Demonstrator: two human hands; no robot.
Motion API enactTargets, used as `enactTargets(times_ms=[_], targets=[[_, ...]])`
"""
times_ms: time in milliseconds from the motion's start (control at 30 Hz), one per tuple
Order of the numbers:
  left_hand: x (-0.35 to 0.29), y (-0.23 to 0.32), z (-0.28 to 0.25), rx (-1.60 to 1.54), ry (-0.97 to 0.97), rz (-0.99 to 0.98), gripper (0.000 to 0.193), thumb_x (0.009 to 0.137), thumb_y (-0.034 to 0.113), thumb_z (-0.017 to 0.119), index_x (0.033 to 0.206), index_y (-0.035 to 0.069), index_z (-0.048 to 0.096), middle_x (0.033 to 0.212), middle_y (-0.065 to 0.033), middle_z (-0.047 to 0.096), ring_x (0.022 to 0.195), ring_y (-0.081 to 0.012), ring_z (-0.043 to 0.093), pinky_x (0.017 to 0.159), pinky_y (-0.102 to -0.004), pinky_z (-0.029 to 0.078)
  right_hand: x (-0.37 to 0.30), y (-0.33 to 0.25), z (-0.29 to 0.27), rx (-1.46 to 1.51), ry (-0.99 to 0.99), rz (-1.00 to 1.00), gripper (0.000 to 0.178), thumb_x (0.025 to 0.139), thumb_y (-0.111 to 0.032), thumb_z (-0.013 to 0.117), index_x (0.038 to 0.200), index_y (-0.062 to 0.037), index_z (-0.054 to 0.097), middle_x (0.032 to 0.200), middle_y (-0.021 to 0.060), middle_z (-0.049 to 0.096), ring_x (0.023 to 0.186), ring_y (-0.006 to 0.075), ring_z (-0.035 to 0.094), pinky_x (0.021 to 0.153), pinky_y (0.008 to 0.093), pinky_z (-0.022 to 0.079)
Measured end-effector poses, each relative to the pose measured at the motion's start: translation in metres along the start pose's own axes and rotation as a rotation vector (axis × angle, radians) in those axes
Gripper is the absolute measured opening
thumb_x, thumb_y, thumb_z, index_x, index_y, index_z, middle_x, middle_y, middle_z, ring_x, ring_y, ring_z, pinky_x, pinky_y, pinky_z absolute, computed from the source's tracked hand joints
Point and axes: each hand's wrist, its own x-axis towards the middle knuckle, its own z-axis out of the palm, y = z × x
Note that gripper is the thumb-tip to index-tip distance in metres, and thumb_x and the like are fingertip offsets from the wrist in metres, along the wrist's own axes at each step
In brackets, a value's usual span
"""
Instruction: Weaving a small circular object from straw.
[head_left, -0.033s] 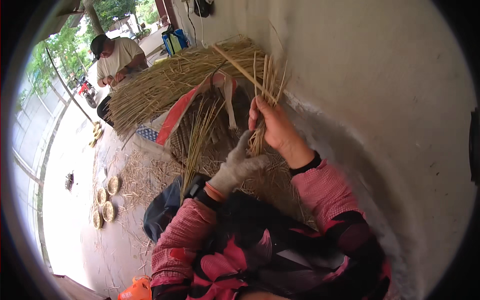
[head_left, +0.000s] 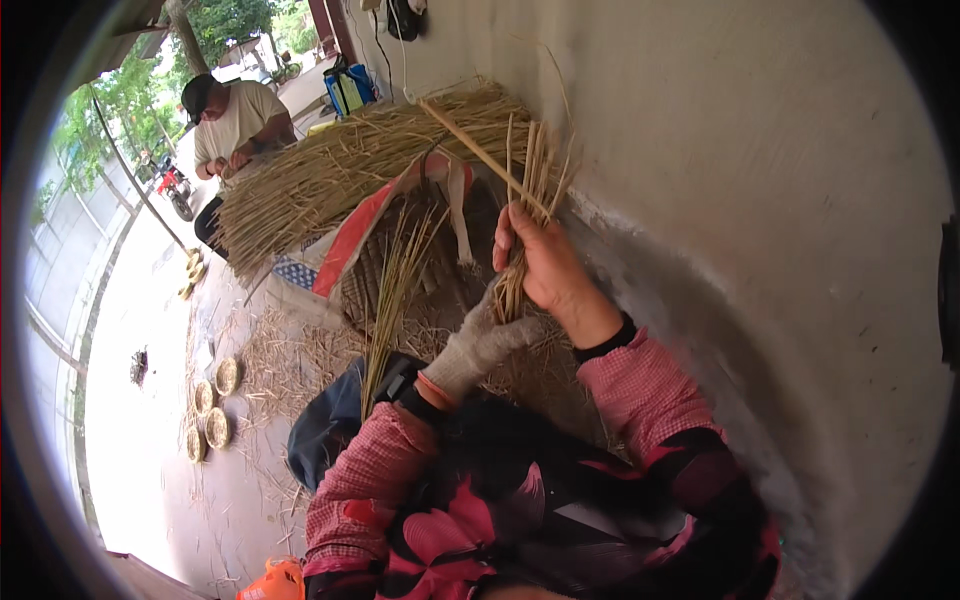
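Note:
My bare right hand (head_left: 540,262) is closed around a bundle of dry straw (head_left: 536,165), whose stalk tips stick up above the fist. A thicker, smooth pale stick (head_left: 478,146) slants up and left out of the same grip. Just below, my left hand (head_left: 487,347) wears a whitish work glove. Its thumb and fingers curl about the folded lower end of the bundle, and some of the contact is hidden. Beside the left wrist, a loose sheaf of greenish stalks (head_left: 392,300) leans upright, its foot by a dark blue cloth (head_left: 325,420).
A large straw heap (head_left: 370,150) lies ahead, with a red, white and blue sack (head_left: 345,255) before it. Small round straw baskets (head_left: 228,376) stand at left on the straw-strewn floor. Beyond the heap sits a person (head_left: 240,120). A wall (head_left: 760,150) rises at right.
My left hand has come up against the bundle's lower end, and its fingers have closed in. My right hand, with the straw and stick, has dropped slightly.

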Motion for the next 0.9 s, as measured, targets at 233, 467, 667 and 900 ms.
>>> enactTargets(times_ms=[233,467,667,900], targets=[[-0.011,-0.008,0.009,-0.223,0.123,-0.243,0.025,0.094,0.024,0.061,0.112,0.006,0.061,0.074,0.0028,0.051,0.064,-0.0095,0.050,0.057,-0.0269,0.046,-0.004,0.004,-0.033,-0.018,0.196,-0.009,0.040,0.095,-0.045,0.060,0.105,-0.0062,0.061,0.084,0.0047,0.066,0.076,0.0178,0.068,0.066,0.0307,0.056],[-0.016,-0.018,-0.010,-0.303,0.208,-0.245,0.017,0.095,0.024,0.060,0.104,0.009,0.059,0.074,0.0017,0.049,0.060,-0.0104,0.049,0.051,-0.0264,0.043,-0.011,-0.005,-0.079,-0.117,0.346,-0.013,0.039,0.095,-0.047,0.059,0.102,-0.0085,0.062,0.082,0.0060,0.068,0.073,0.0170,0.067,0.064,0.0306,0.054],[-0.018,-0.017,-0.016,-0.261,0.305,-0.217,0.018,0.097,0.028,0.058,0.100,0.010,0.057,0.070,0.0027,0.045,0.057,-0.0099,0.043,0.050,-0.0269,0.040,-0.002,-0.031,-0.115,-0.023,0.597,-0.084,0.038,0.101,-0.042,0.047,0.092,-0.0080,0.059,0.076,0.0092,0.067,0.063,0.0212,0.065,0.061,0.0346,0.054],[-0.017,-0.023,-0.031,-0.413,0.320,-0.160,0.014,0.097,0.024,0.057,0.100,0.010,0.056,0.070,0.0022,0.046,0.055,-0.0096,0.042,0.049,-0.0258,0.038,-0.024,-0.070,-0.194,-0.048,0.948,-0.461,0.038,0.103,-0.042,0.042,0.086,-0.0115,0.057,0.065,-0.0018,0.052,0.055,0.0116,0.048,0.049,0.0252,0.039]])
